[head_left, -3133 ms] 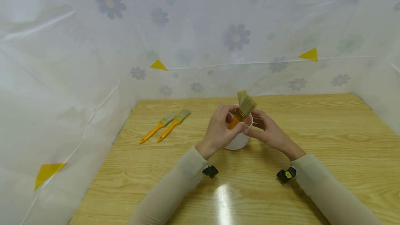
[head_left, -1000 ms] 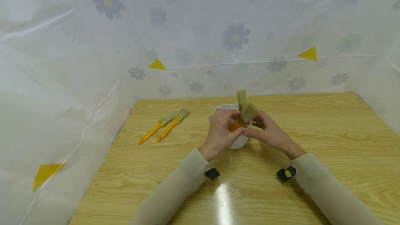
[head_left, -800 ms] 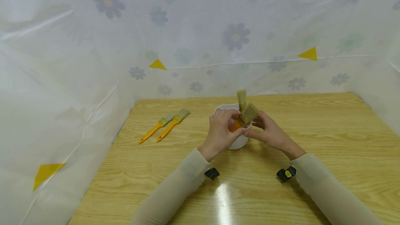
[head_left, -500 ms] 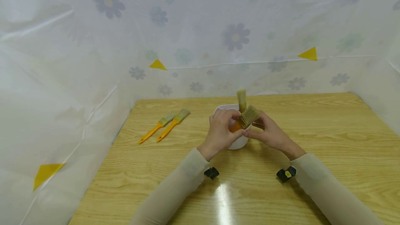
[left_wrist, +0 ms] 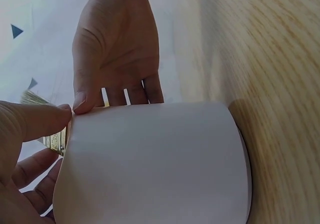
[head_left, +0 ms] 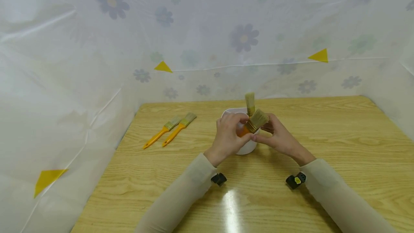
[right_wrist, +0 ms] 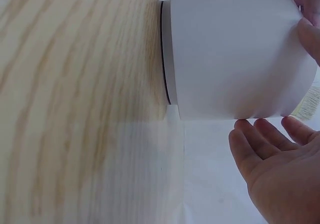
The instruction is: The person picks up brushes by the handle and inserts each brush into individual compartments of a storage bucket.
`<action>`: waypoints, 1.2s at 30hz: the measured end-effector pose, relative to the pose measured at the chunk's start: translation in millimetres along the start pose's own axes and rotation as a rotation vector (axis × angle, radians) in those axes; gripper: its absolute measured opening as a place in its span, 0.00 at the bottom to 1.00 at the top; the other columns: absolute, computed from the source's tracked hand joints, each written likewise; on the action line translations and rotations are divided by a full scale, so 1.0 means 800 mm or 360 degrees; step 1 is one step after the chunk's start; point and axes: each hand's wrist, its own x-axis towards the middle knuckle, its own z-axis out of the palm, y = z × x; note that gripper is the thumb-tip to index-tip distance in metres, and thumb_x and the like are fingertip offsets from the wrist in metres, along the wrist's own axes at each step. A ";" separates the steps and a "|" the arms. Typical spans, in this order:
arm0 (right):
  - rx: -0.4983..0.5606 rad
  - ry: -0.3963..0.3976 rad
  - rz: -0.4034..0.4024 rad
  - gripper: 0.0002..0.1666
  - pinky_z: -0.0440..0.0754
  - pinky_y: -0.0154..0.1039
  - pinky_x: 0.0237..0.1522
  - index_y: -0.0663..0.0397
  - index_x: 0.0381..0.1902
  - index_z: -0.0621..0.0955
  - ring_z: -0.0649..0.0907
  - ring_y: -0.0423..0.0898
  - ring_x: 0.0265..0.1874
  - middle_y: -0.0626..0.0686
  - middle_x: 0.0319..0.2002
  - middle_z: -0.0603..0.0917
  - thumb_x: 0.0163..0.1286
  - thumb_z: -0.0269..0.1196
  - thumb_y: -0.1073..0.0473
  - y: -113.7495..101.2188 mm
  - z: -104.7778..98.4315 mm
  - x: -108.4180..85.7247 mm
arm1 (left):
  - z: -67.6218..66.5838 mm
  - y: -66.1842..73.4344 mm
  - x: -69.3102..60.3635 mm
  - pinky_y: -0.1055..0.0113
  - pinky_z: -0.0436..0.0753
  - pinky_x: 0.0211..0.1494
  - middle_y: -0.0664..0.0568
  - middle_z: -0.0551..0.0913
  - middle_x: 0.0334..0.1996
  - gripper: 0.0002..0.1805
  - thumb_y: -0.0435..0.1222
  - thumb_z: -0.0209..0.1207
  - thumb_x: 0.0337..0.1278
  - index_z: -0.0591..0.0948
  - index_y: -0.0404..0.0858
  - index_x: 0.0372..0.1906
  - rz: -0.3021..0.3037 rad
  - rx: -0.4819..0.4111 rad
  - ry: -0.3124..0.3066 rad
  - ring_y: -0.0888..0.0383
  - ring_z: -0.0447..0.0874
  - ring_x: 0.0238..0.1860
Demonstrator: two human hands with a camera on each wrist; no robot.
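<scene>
A white round container (head_left: 246, 149) stands upright on the table, its walls smooth in both wrist views. My left hand (head_left: 227, 132) pinches a paintbrush (head_left: 258, 119) over the container's mouth, bristles tilted up and to the right; most of its orange handle is hidden. Behind it, a second paintbrush (head_left: 249, 100) stands bristles up in the container. With the thumb on the near side and fingertips on the far side, my right hand (head_left: 282, 137) holds the container by its upper wall. In the right wrist view several fingertips (right_wrist: 243, 125) touch that wall.
Two orange-handled paintbrushes, one on the left (head_left: 160, 133) and one beside it (head_left: 179, 129), lie on the wooden table (head_left: 181, 175) to the left of the container. A flowered white curtain (head_left: 207, 39) hangs along the back edge.
The held brush has tipped lower and to the right, leaving the second brush showing apart behind it. My left hand has shifted slightly; the right hand and container have hardly moved.
</scene>
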 end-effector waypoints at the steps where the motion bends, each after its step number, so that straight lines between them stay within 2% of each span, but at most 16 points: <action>1: 0.0001 -0.0001 0.0001 0.43 0.60 0.61 0.64 0.50 0.68 0.58 0.65 0.60 0.66 0.56 0.65 0.63 0.61 0.68 0.52 0.000 0.000 0.000 | 0.000 0.000 0.000 0.57 0.64 0.47 0.57 0.81 0.42 0.23 0.43 0.73 0.45 0.78 0.45 0.48 0.0002 0.0001 0.0002 0.60 0.73 0.45; 12: 0.0028 -0.0022 -0.0040 0.43 0.59 0.62 0.64 0.49 0.71 0.59 0.64 0.59 0.66 0.55 0.66 0.63 0.63 0.67 0.55 -0.001 0.000 0.000 | -0.005 0.002 -0.002 0.56 0.66 0.49 0.56 0.81 0.42 0.22 0.42 0.71 0.48 0.78 0.44 0.49 -0.0003 0.0019 -0.0005 0.59 0.74 0.46; 20: 0.0064 -0.0064 -0.0046 0.41 0.58 0.61 0.65 0.47 0.70 0.61 0.65 0.57 0.66 0.53 0.67 0.64 0.63 0.67 0.54 -0.003 0.001 0.002 | -0.012 0.002 -0.005 0.54 0.69 0.48 0.54 0.82 0.39 0.23 0.39 0.74 0.42 0.80 0.42 0.47 0.0059 0.0009 0.0118 0.57 0.76 0.42; 28: 0.0081 -0.0071 -0.0058 0.41 0.58 0.61 0.65 0.49 0.70 0.60 0.66 0.57 0.66 0.54 0.66 0.65 0.64 0.67 0.56 -0.004 0.002 0.002 | -0.022 0.001 -0.011 0.52 0.67 0.51 0.53 0.83 0.40 0.20 0.37 0.73 0.43 0.81 0.40 0.44 0.0029 -0.0033 0.0181 0.56 0.76 0.44; 33: 0.0073 -0.0030 -0.0085 0.44 0.59 0.62 0.64 0.49 0.71 0.59 0.66 0.58 0.65 0.55 0.66 0.65 0.62 0.68 0.57 -0.003 0.003 0.002 | -0.030 -0.001 -0.014 0.52 0.68 0.50 0.50 0.83 0.38 0.17 0.37 0.71 0.46 0.81 0.38 0.42 0.0042 -0.0039 0.0222 0.55 0.77 0.43; 36: 0.0063 -0.0008 -0.0077 0.46 0.60 0.62 0.64 0.51 0.71 0.56 0.66 0.58 0.65 0.57 0.64 0.67 0.61 0.68 0.57 -0.003 0.003 0.001 | -0.036 -0.006 -0.017 0.52 0.68 0.50 0.49 0.83 0.37 0.17 0.38 0.71 0.47 0.81 0.38 0.42 0.0016 -0.0041 0.0221 0.54 0.76 0.43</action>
